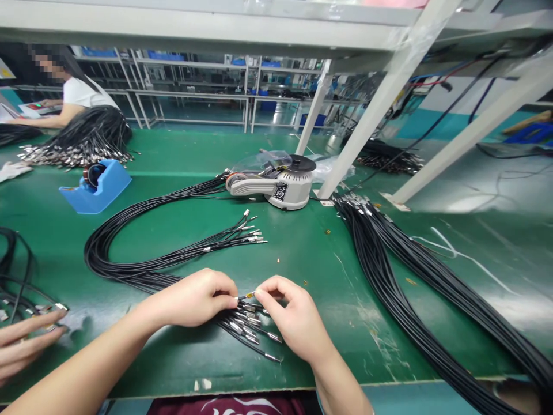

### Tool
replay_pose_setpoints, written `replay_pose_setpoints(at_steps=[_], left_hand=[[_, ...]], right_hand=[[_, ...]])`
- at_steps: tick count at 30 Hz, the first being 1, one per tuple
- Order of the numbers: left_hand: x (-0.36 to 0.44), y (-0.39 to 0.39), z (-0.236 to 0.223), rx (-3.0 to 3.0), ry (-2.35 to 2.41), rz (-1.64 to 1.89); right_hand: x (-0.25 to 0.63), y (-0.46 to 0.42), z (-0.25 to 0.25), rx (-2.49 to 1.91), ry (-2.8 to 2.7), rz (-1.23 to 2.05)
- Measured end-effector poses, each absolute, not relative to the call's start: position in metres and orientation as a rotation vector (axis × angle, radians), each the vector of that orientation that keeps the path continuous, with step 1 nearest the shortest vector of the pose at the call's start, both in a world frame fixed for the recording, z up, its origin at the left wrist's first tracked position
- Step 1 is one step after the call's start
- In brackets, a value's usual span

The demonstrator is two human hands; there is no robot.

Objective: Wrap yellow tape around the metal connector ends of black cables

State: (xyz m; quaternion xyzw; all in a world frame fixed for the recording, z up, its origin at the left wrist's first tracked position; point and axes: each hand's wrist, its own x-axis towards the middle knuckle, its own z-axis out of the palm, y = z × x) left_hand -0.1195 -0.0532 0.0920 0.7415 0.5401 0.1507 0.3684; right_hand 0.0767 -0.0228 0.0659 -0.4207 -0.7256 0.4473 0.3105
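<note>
your left hand (194, 298) was closed, curled over the end of a bunch of black cables (248, 325) with metal tips, which lay on the green desk (311, 351) beneath both hands. your right hand (294, 316) was also closed, its fingertips (260, 291) pinching a small yellow-marked cable tip (249, 295) that stuck out between your hands. just ahead of you lay a looped coil of black cable (129, 253), its metal ends fanned toward the right, and beyond it stood an automatic tape dispenser (276, 184). a long bundle of black cable (389, 259) ran down the right side of the desk, a blue tape holder (97, 187) sat at the far left, and a co-worker's hand (26, 340) reached in at lower left beside more cables (12, 282).
</note>
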Motion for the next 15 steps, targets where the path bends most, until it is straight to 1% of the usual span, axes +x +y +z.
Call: replay_pose_setpoints(at_steps=[3, 6, 9, 15], left_hand=[[-0.122, -0.054, 0.089, 1.757, 1.375, 0.408], [-0.119, -0.056, 0.087, 1.636, 1.441, 0.533], [-0.112, -0.057, 0.087, 1.635, 1.457, 0.609], [-0.105, -0.056, 0.086, 1.621, 1.472, 0.616]], right_hand=[[0.075, -0.022, 0.064, -1.12, -1.853, 1.248], [0.073, -0.022, 0.065, -1.137, -1.776, 1.289], [0.072, -0.024, 0.065, -1.154, -1.737, 1.309], [0.072, -0.027, 0.064, -1.167, -1.714, 1.315]])
